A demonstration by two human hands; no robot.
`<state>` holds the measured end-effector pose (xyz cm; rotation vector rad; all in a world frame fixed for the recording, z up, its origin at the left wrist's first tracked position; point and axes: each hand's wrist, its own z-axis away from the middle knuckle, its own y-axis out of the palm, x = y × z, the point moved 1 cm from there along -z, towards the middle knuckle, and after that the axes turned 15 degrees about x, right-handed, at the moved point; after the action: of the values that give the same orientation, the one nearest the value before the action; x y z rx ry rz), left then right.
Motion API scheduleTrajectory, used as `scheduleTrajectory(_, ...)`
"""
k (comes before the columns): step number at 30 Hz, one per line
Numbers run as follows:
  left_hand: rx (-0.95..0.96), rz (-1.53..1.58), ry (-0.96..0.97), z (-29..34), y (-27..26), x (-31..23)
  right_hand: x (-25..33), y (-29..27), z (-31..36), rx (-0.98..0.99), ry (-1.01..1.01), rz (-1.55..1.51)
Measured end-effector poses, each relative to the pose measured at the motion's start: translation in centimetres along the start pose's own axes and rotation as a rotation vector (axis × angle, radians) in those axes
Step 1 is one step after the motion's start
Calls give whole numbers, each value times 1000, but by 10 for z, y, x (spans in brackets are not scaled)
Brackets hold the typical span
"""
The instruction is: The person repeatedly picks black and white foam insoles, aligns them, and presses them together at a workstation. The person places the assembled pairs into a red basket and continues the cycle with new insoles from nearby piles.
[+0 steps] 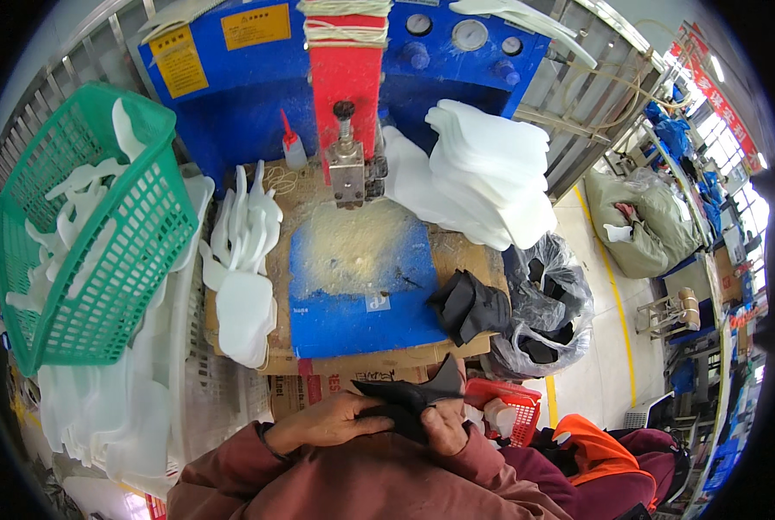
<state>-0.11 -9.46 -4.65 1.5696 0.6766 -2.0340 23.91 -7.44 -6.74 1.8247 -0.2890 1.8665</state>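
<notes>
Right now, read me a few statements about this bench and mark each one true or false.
1. The left hand and right hand both hold a black piece. True.
2. White pieces lie in the green basket. True.
3. The green basket is right of the blue sheet. False: it is on the left.
4. The blue sheet is spotless. False: pale powder lies on it.
5. A red-topped bottle stands left of the red column. True.
</notes>
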Motion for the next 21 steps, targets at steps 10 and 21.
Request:
scheduleTrajectory(10, -205, -327, 267, -21, 8, -14, -22, -16, -30, -40, -231, -683)
scheduleTrajectory(21, -790, -889, 174, -30, -14, -59, -4, -60, -163, -18, -573, -1008)
